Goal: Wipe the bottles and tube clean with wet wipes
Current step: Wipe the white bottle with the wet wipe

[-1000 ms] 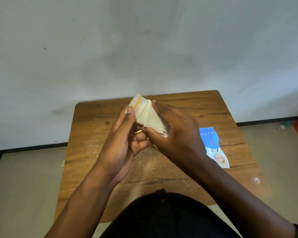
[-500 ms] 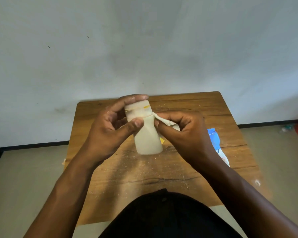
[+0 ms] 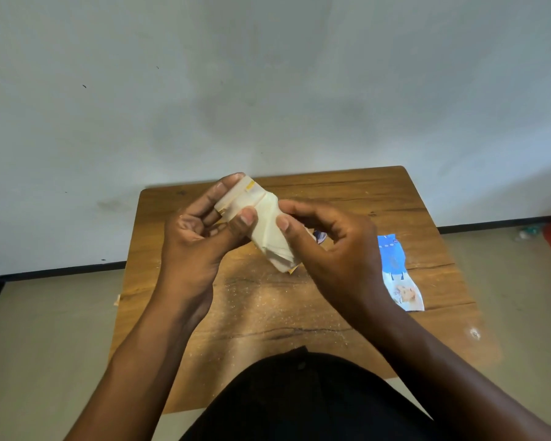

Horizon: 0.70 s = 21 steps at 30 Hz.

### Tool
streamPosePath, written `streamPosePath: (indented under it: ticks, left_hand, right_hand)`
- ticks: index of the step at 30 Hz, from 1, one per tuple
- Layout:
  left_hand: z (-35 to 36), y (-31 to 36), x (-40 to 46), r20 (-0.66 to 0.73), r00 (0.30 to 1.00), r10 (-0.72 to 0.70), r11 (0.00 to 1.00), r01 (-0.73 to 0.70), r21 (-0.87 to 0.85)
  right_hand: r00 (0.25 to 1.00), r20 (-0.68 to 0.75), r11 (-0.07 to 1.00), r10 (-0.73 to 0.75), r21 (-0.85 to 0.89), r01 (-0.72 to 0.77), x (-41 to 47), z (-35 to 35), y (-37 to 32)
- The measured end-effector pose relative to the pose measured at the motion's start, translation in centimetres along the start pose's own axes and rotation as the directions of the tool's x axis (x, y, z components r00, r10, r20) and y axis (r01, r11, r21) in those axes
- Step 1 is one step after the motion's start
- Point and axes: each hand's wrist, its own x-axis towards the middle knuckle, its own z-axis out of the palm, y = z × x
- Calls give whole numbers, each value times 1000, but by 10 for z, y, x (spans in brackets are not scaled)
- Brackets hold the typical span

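I hold a small cream-white bottle (image 3: 239, 198) with a yellow band near its cap above the wooden table (image 3: 347, 198). It is tilted, cap end up and to the left. My left hand (image 3: 198, 237) grips the cap end between thumb and fingers. A white wet wipe (image 3: 272, 240) is wrapped round the lower body of the bottle, and my right hand (image 3: 328, 249) grips the bottle through that wipe. A bit of yellow shows under the bottle's lower end. No other bottle or tube is in view.
A blue and white wet wipe packet (image 3: 398, 275) lies on the table's right side. A small blue item (image 3: 319, 237) peeks out behind my right hand. White powder dusts the table's middle. A grey wall stands behind, floor on both sides.
The bottle has tipped from upright to tilted, cap up-left. The wipe, bunched beside the bottle before, now wraps its lower body under my right hand. My left hand stays on the cap end.
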Motion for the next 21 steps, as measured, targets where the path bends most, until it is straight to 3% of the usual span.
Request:
streamPosePath:
  ticks: [3,6,9,10,12,14,16,19,21]
  left_hand:
    - [0,2,-3,32,999,-28,999,29,-41]
    - [1,5,-4,34,999,-8,1000,8,-9]
    - [3,4,-6,5,1000,-9,1000,9,10]
    - [5,4,-7,-12,1000,-15,1000,15,4]
    - [9,2,-7,-55,998,-31,999,30,-23]
    - [12,1,-7,-98,994,-57,997,51,-65]
    - [13,2,-6,-121,990,-69,994,58,-92]
    - [11,4,-5,-119,991,-66,996,59,-63]
    - [10,5,-7,-99,993,-68,997,65,-34]
  right_hand:
    - [966,178,961,188,170,-218,10,-11,-4]
    - [912,364,959,188,134,-251,16,-18,-6]
    - [947,279,982,162,46,-182,16,-17,-6]
    - [974,195,994,111,-30,-107,16,-14,-6]
    - [989,36,958,-142,-248,146,13,-9,-2]
    - [908,8,804,-420,-461,376,9,-3,3]
    - [831,65,669,-552,-560,488,5,0,8]
    - [877,113,675,-467,-595,436,4,0,10]
    - [954,160,819,-253,-489,299,8,-3,5]
